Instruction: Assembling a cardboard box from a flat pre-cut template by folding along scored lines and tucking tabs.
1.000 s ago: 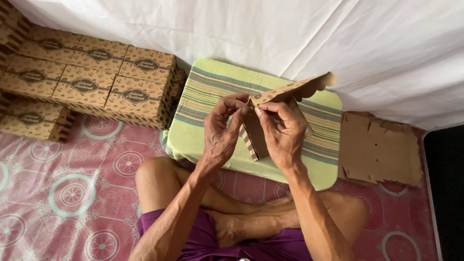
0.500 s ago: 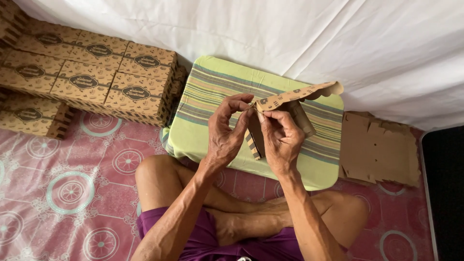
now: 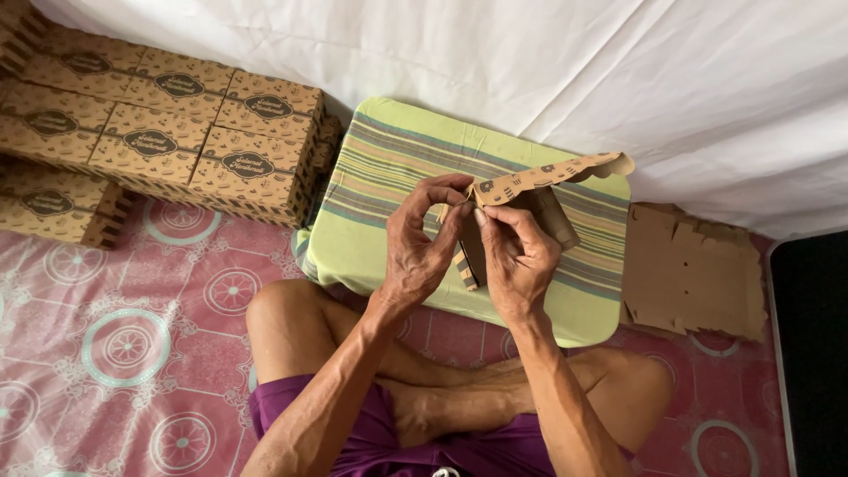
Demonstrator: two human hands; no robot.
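A brown printed cardboard box blank (image 3: 548, 181), half folded, is held up over a green striped cushion (image 3: 380, 203). My left hand (image 3: 422, 243) pinches its left corner with thumb and fingers. My right hand (image 3: 517, 256) grips the same corner from the right, fingers curled around a folded side panel. A scalloped flap of the blank sticks out to the right above both hands. Part of the blank is hidden behind my fingers.
Several finished brown boxes (image 3: 177, 141) are stacked at the upper left on the pink patterned floor mat (image 3: 115, 336). A pile of flat cardboard blanks (image 3: 693, 269) lies to the right of the cushion. White cloth (image 3: 530, 62) hangs behind. My crossed legs are below the cushion.
The scalloped flap has swung from tilted upward to nearly level and further right. Both hands have closed in more tightly on the blank's left corner.
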